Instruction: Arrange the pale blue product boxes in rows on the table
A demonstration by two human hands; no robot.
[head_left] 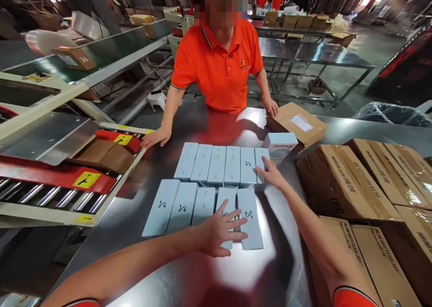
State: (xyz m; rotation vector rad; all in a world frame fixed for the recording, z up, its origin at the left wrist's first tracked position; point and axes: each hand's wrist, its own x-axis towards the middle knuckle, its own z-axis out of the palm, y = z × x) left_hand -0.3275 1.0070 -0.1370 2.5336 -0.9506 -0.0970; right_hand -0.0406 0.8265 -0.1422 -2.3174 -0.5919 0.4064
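Pale blue boxes stand in two rows on the metal table. My left hand (224,230) is open, its fingers spread over the right part of the front row. Its fingertips reach the rightmost front box (251,226), and the palm partly covers the box beside it. My right hand (272,173) is open too, with fingers apart at the right side of the last back-row box (262,154). Whether it presses on that box I cannot tell. Several more boxes make up the back row (216,163), and a white-and-blue box (281,145) sits behind its right end.
Across the metal table (135,221) stands a person in an orange shirt (219,68), one hand on flattened cartons (300,122). Large brown cartons (347,181) are stacked at right. A roller conveyor (67,199) with a brown carton (104,154) runs along the left.
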